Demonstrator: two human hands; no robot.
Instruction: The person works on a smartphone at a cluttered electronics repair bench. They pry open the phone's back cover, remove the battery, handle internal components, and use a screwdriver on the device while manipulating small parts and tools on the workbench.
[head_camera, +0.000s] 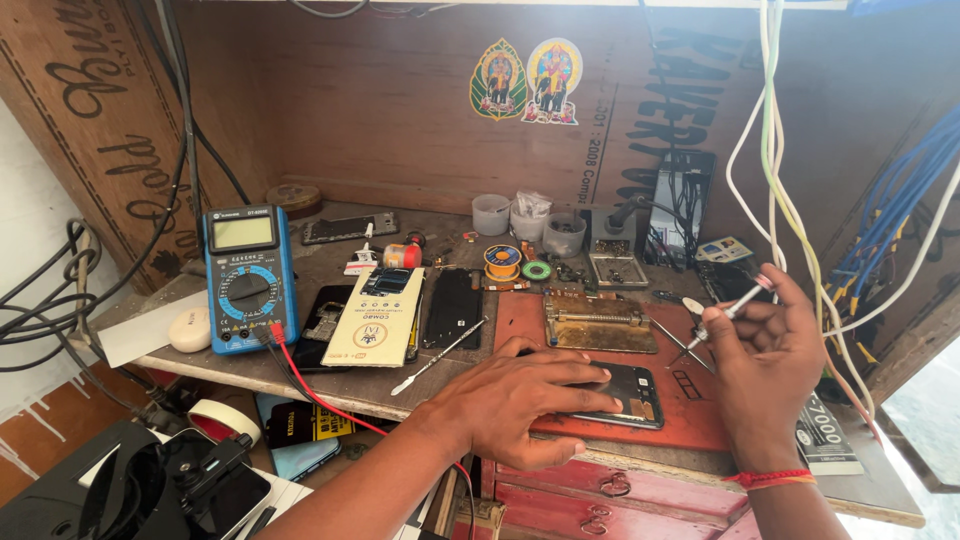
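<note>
Head view, left hand (520, 400) flat on opened dark phone (625, 392), right hand (765, 350) pinching screwdriver (722, 318)

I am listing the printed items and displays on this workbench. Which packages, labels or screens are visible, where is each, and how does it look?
Multimeter: left on the bench, blue case, grey screen, round dial.
Small box: right of the multimeter, flat, cream with a dark picture.
Two stickers: on the back board, leaf-shaped, green and yellow with figures.
Phone: under the left hand, dark.
Grey label: right bench edge, below the right hand.
</note>
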